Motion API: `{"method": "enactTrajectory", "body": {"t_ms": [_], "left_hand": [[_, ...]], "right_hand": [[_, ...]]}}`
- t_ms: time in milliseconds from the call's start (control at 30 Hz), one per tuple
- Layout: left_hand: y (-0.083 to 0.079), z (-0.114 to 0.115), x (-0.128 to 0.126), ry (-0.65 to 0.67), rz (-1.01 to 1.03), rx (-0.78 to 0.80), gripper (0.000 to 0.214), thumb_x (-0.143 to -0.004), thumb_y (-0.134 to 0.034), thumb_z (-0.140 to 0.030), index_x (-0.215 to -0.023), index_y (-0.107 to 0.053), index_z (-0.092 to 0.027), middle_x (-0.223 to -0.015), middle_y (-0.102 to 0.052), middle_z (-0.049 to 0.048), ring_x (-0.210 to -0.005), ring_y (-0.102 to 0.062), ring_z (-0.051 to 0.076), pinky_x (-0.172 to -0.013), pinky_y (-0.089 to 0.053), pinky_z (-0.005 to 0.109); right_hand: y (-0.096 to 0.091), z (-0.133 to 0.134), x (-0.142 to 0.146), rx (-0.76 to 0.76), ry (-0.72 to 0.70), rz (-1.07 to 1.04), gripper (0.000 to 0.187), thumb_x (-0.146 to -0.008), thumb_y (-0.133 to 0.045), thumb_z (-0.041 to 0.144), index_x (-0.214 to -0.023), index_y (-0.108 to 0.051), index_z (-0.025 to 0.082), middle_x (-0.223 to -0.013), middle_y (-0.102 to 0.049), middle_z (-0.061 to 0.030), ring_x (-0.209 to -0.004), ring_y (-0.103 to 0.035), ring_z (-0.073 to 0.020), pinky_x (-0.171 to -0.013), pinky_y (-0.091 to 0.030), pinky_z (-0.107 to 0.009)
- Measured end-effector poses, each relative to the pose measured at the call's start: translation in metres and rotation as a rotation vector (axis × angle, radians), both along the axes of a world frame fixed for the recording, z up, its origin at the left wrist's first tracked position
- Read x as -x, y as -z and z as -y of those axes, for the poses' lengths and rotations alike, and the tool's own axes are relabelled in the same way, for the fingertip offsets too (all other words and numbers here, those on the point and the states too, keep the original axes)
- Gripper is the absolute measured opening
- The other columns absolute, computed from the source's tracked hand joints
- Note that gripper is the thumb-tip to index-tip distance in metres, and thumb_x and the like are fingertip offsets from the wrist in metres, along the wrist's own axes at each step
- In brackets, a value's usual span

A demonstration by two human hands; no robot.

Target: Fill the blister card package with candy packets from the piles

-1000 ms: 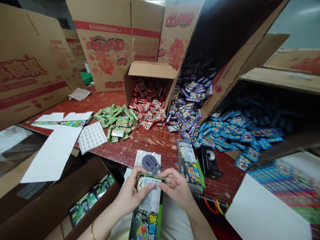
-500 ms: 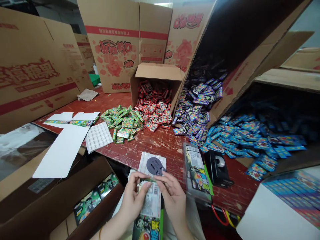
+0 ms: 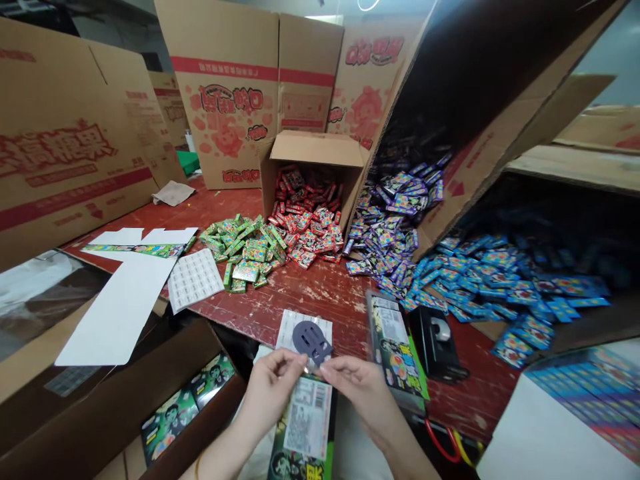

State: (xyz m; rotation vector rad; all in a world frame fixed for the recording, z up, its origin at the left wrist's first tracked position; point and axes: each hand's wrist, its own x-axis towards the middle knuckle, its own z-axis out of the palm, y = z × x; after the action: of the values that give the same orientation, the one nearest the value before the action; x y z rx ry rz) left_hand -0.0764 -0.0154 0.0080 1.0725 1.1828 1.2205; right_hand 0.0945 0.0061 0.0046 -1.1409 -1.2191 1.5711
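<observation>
Moved since 0.5 s earlier: right forearm had swung outward, and the fingertips, bunched over the box end before, were drawn up to its upper edge; more of the printed panel showed.
Left hand: left hand (image 3: 273, 387) was bent inward, thumb and index tips close together at the box's upper end.
Right hand: right hand (image 3: 363, 390) mirrored it from the other side, a narrow gap between the two sets of tips. Whether either was clamped on the edge or on something small could not be told.
Printed box: black-and-green printed box (image 3: 306, 420) lay lengthwise over the lap, between the forearms, pale panel upward.
Grey disc: slotted grey disc (image 3: 311, 339) rested on a pale sheet (image 3: 287, 327) just beyond the fingertips, at the near edge of the red table (image 3: 320, 287).
Right of hands: second printed box (image 3: 403, 357) lay on the table, a black tape dispenser (image 3: 435, 343) just beside it.
Packs: loose heaps ran left to right, green packs (image 3: 247, 250), red packs (image 3: 307, 223) spilling from a small carton (image 3: 315, 148), purple packs (image 3: 390, 227), blue packs (image 3: 480, 273).
Left side: sticker sheet (image 3: 195, 279) lay near a white card cutout (image 3: 117, 307).
</observation>
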Motion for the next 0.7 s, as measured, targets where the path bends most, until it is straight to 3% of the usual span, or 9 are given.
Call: {"method": "enactTrajectory", "body": {"t_ms": [167,333,433,567,700], "left_hand": [[0.003,0.003,-0.003,0.002,-0.152,-0.196,0.027,-0.086,-0.054,-0.04,-0.077,-0.068,-0.018,-0.085,-0.066,0.0062,-0.085,-0.06,0.02,-0.075,-0.044,0.027],[0.021,0.001,-0.005,0.027,-0.033,-0.006,0.027,-0.083,-0.058,-0.045,-0.085,-0.061,-0.018,-0.067,-0.058,-0.0023,-0.052,-0.044,0.01,-0.05,-0.034,0.021],[0.026,-0.003,-0.006,0.025,0.007,-0.01,0.027,-0.082,-0.06,-0.044,-0.082,-0.058,-0.017,-0.069,-0.056,-0.0029,-0.054,-0.042,0.009,-0.053,-0.033,0.02],[0.021,-0.011,-0.007,-0.003,-0.013,-0.015,0.028,-0.08,-0.063,-0.043,-0.079,-0.06,-0.015,-0.068,-0.057,-0.0015,-0.06,-0.046,0.01,-0.056,-0.035,0.02],[0.017,-0.01,-0.01,0.064,-0.006,0.05,0.031,-0.077,-0.065,-0.045,-0.072,-0.061,-0.015,-0.056,-0.051,-0.0042,-0.047,-0.036,0.007,-0.047,-0.026,0.02]], "right_hand": [[-0.005,0.0,-0.004,-0.057,0.0,0.043,0.026,-0.067,-0.076,0.043,-0.069,-0.072,0.017,-0.068,-0.07,-0.0035,-0.065,-0.062,-0.0156,-0.064,-0.048,-0.025],[0.009,0.006,0.002,-0.124,0.079,0.013,0.027,-0.063,-0.079,0.041,-0.075,-0.07,0.018,-0.081,-0.071,-0.0066,-0.078,-0.065,-0.0208,-0.072,-0.051,-0.03],[0.018,0.006,0.001,-0.127,0.067,-0.007,0.023,-0.063,-0.08,0.035,-0.074,-0.071,0.018,-0.081,-0.07,-0.0065,-0.079,-0.065,-0.0205,-0.073,-0.051,-0.03],[0.023,-0.004,-0.005,0.021,0.037,-0.068,0.023,-0.062,-0.082,0.033,-0.078,-0.073,0.019,-0.077,-0.072,-0.004,-0.075,-0.064,-0.017,-0.072,-0.049,-0.027],[0.021,-0.012,-0.013,0.026,0.018,-0.032,0.022,-0.069,-0.077,0.038,-0.08,-0.074,0.019,-0.077,-0.073,-0.0048,-0.072,-0.063,-0.0161,-0.07,-0.048,-0.027]]}}
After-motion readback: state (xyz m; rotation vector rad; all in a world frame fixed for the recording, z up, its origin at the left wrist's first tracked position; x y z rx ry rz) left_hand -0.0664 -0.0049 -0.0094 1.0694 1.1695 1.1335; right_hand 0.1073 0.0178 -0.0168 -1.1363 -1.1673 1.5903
